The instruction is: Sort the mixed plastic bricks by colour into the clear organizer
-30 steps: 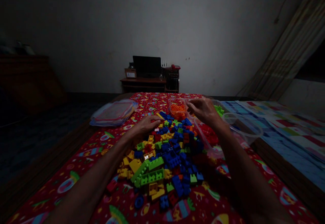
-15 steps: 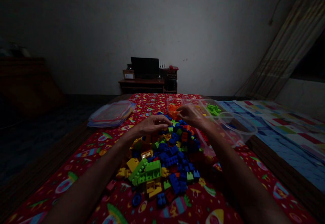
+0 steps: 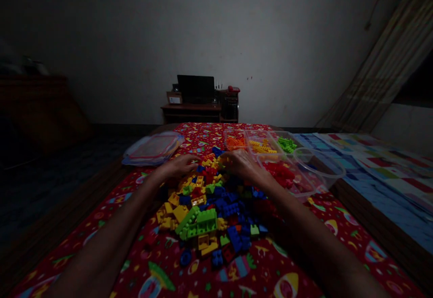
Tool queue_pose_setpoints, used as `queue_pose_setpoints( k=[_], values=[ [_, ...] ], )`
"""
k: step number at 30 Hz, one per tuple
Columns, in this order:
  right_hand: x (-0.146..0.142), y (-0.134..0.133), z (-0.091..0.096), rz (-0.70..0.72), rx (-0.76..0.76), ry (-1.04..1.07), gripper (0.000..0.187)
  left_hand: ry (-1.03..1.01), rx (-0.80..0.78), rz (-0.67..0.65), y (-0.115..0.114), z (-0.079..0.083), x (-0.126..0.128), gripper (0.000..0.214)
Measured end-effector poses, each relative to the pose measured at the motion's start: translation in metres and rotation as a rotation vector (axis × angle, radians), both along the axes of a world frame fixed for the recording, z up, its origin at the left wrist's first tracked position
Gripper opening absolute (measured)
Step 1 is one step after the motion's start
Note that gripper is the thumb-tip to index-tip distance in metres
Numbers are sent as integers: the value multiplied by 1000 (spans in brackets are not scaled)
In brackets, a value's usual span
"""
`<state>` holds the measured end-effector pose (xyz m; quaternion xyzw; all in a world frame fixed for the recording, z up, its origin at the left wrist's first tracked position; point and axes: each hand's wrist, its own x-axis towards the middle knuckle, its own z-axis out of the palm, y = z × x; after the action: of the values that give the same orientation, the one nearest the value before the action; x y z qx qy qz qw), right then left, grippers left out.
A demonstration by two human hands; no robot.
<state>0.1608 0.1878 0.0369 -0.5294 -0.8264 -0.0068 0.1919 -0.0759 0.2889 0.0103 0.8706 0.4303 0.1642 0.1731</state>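
Head view, very dim: the left hand point(image 3: 176, 167) and the right hand point(image 3: 241, 165) both lie palm down on the far edge of the pile of bricks point(image 3: 209, 212). The pile sits in the middle of the red cloth point(image 3: 291, 262). The fingers bend down into the bricks, but the light is too weak to tell whether either hand pinches a brick or only rests on them.

The right hand is just beside the box of red bricks point(image 3: 284, 176), and the round tub point(image 3: 321, 165) stands near it on the right. The lids point(image 3: 154, 148) lie well apart on the left.

In my judgement, the dimness is the first danger: dark blue and red bricks look almost alike here, so one colour could be mistaken for another. The pile is also loose, so a push from a wrist could send bricks sliding over the cloth. The right forearm passes close to the light plastic box, and a wide sweep could knock it or tip it.
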Motion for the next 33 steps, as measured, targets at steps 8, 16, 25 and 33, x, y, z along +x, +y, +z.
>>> queue_pose_setpoints(
  k=[8, 16, 25, 33],
  values=[
    [69, 20, 26, -232, 101, 197, 18, 124, -35, -73, 5, -9, -3, 50],
    [129, 38, 8, -578, 48, 384, 29, 203, -24, -87, -3, -2, 0, 54],
    [104, 18, 40, -477, 61, 355, 34, 44, 15, -77, -22, 20, 16, 52],
    [35, -3, 35, 18, -127, 142, 25, 47, 37, -93, -35, 19, 33, 40]
  ],
)
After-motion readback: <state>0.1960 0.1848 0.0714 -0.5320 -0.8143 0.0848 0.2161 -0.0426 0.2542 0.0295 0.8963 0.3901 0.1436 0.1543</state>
